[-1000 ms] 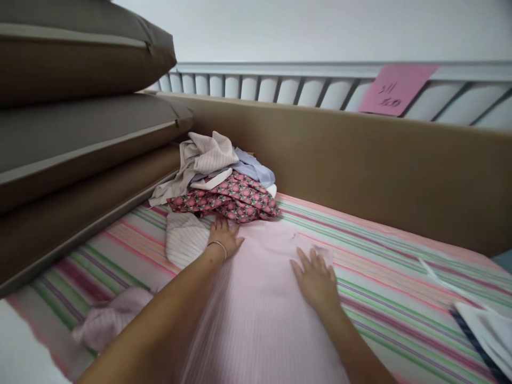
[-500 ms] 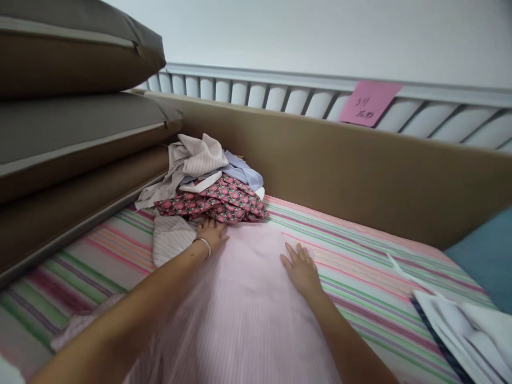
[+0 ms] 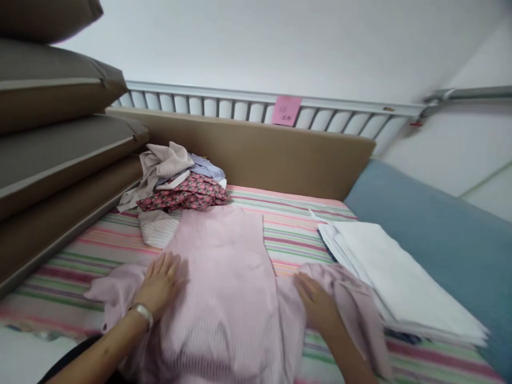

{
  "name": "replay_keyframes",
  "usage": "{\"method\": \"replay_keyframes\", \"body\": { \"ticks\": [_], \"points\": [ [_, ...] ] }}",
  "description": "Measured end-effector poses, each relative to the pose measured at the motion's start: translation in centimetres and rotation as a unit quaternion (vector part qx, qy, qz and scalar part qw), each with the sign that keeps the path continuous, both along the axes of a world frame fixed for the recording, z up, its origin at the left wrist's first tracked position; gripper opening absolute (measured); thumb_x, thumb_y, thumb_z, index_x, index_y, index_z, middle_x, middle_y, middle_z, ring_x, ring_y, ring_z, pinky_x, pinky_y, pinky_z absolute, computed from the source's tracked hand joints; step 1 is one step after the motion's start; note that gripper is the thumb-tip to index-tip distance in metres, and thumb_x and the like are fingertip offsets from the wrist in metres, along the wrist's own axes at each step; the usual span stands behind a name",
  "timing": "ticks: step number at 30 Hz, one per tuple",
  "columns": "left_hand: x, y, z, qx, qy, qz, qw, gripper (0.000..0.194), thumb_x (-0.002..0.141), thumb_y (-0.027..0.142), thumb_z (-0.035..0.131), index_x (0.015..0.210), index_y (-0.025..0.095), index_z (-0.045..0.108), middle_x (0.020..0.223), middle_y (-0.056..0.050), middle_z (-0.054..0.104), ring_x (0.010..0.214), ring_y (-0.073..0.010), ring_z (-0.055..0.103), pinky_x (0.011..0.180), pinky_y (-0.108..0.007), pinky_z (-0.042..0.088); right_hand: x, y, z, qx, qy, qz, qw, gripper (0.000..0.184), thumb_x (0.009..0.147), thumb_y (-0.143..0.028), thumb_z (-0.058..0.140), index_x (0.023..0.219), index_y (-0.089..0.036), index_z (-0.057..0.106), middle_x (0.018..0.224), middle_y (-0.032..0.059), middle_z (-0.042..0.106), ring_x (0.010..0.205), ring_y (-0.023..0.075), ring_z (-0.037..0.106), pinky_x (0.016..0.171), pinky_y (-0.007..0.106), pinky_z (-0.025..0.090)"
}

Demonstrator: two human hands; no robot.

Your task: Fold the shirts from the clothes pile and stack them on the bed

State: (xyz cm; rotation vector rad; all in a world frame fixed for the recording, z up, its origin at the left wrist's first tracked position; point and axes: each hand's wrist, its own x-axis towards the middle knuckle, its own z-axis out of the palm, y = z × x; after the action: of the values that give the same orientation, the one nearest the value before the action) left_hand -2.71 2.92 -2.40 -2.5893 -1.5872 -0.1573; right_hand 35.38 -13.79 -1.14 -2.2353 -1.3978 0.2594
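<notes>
A pink striped shirt (image 3: 224, 277) lies spread flat on a striped bedsheet (image 3: 292, 234). My left hand (image 3: 160, 282), with a bracelet at the wrist, rests flat on the shirt's left side beside its left sleeve (image 3: 116, 288), fingers stretched out. My right hand (image 3: 318, 304) lies on the shirt's right sleeve (image 3: 352, 298), fingers spread over the bunched fabric. Neither hand grips anything.
A pile of crumpled clothes (image 3: 176, 181) lies beyond the shirt against a brown board (image 3: 280, 154). Stacked brown cushions (image 3: 52, 133) rise at the left. Folded white garments (image 3: 384, 272) lie at the right, next to a blue surface (image 3: 436, 234). A pink note (image 3: 286, 110) hangs on the white rail.
Both hands have slid back toward me from the shirt's far end and out to its sleeves. The view has pulled back and turned right, showing the folded white garments.
</notes>
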Motion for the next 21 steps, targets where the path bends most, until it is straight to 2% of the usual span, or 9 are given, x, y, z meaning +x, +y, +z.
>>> {"method": "replay_keyframes", "body": {
  "ticks": [3,5,7,11,14,17,19,21],
  "points": [
    [1.6,-4.2,-0.7,0.002,-0.027,-0.069,0.997,0.054,0.085,0.046,0.039,0.134,0.023,0.039,0.143,-0.008,0.031,0.133,-0.0271,0.022,0.105,-0.047,0.023,3.8,-4.7,1.8,0.099,0.019,-0.193,0.976,0.052,0.076,-0.041,0.034,0.112,-0.013,0.057,0.121,0.0116,0.056,0.114,0.0241,0.048,0.101,0.037,0.033],
    [2.9,-6.7,-1.5,-0.002,-0.039,-0.097,0.995,0.052,0.086,0.046,0.037,0.134,0.024,0.038,0.143,-0.007,0.031,0.133,-0.0262,0.024,0.105,-0.047,0.024,4.7,-7.3,2.9,0.109,0.036,-0.304,0.946,0.054,0.074,-0.041,0.036,0.116,-0.013,0.054,0.118,0.0128,0.057,0.109,0.0271,0.051,0.096,0.039,0.037],
    [3.8,-8.0,-2.2,0.002,-0.043,-0.092,0.995,0.053,0.087,0.044,0.036,0.135,0.022,0.037,0.143,-0.009,0.029,0.133,-0.0267,0.024,0.105,-0.047,0.022,4.7,-9.1,3.5,0.087,0.054,-0.361,0.927,0.055,0.073,-0.041,0.036,0.119,-0.015,0.052,0.114,0.0133,0.059,0.105,0.0289,0.053,0.09,0.041,0.04],
    [4.2,-8.2,-2.2,-0.004,-0.043,-0.069,0.997,0.053,0.086,0.043,0.036,0.135,0.022,0.036,0.144,-0.01,0.028,0.133,-0.027,0.024,0.105,-0.047,0.022,4.6,-10.7,2.9,0.026,0.058,-0.357,0.932,0.066,0.072,-0.05,0.041,0.125,-0.011,0.044,0.121,0.0178,0.053,0.109,0.0319,0.05,0.088,0.042,0.041],
    [4.2,-8.2,-1.3,-0.02,-0.037,-0.061,0.997,0.052,0.087,0.041,0.037,0.136,0.023,0.035,0.144,-0.009,0.028,0.133,-0.0264,0.024,0.105,-0.046,0.021,5.0,-11.3,2.1,-0.06,0.096,-0.337,0.935,0.069,0.069,-0.054,0.046,0.12,-0.008,0.046,0.111,0.0209,0.058,0.101,0.0336,0.055,0.082,0.044,0.043],
    [4.3,-8.6,-0.7,-0.029,-0.036,-0.054,0.997,0.052,0.087,0.04,0.037,0.136,0.023,0.035,0.144,-0.01,0.027,0.133,-0.0267,0.023,0.105,-0.046,0.021,5.6,-11.8,1.5,-0.086,0.093,-0.343,0.931,0.045,0.066,-0.049,0.049,0.094,-0.015,0.059,0.093,0.0201,0.063,0.09,0.0383,0.058,0.076,0.051,0.042],
    [4.4,-8.7,-0.7,-0.034,-0.04,-0.052,0.997,0.052,0.087,0.04,0.037,0.136,0.023,0.035,0.145,-0.01,0.027,0.133,-0.0267,0.022,0.105,-0.047,0.021,6.0,-12.1,1.1,-0.055,0.091,-0.35,0.931,0.025,0.063,-0.043,0.051,0.071,-0.02,0.058,0.077,0.0165,0.063,0.08,0.0394,0.059,0.072,0.054,0.042],
    [4.3,-8.8,-0.8,-0.038,-0.045,-0.05,0.997,0.052,0.087,0.039,0.037,0.136,0.023,0.035,0.145,-0.01,0.026,0.134,-0.0266,0.021,0.105,-0.047,0.021,6.4,-12.4,0.8,-0.001,0.101,-0.338,0.936,0.019,0.06,-0.041,0.053,0.058,-0.022,0.052,0.061,0.0109,0.059,0.07,0.0355,0.06,0.068,0.052,0.043]
  ]
}}
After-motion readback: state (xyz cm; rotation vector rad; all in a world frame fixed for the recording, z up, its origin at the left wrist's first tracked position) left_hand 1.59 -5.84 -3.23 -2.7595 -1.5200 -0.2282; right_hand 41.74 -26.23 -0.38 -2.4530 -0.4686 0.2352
